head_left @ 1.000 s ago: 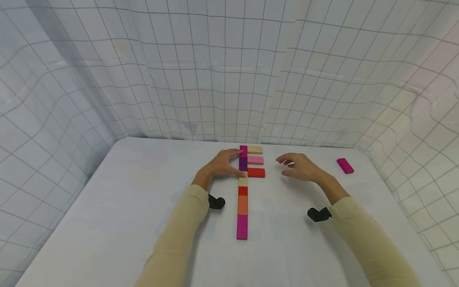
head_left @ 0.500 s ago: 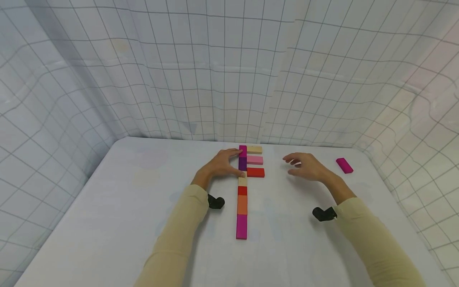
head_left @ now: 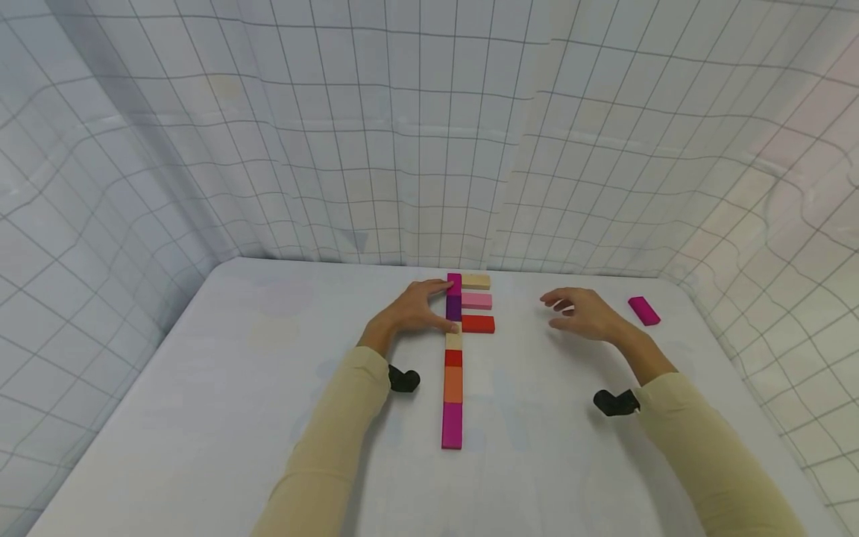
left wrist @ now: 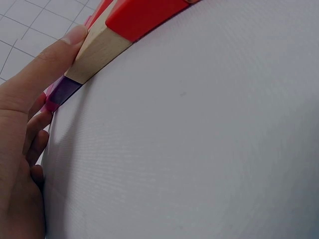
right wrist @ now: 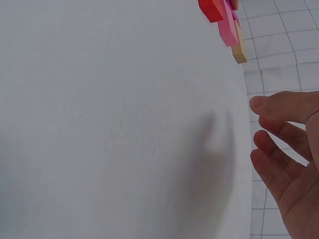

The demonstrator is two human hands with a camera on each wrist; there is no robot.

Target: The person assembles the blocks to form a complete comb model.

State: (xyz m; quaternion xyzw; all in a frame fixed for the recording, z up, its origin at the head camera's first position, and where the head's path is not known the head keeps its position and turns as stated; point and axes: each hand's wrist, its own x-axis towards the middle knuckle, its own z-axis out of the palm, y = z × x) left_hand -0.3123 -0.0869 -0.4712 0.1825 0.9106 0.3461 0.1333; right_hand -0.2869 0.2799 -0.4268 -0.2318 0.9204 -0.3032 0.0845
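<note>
My left hand rests against a straight row of coloured wooden blocks, its thumb on a natural-wood block and its fingertips by the magenta block at the far end. A purple block lies between them. Nearer along the row come a small red block, an orange block and a magenta block. On the row's right side, cream, pink and red blocks stick out sideways. Apart from these, my right hand hovers with loosely bent fingers, holding nothing.
A loose magenta block lies at the far right of the white table. White curtains with a dark grid hang behind the table and on both sides.
My right hand has drifted to the right, away from the sideways blocks. The left hand stays at the row, and the blocks keep their arrangement.
</note>
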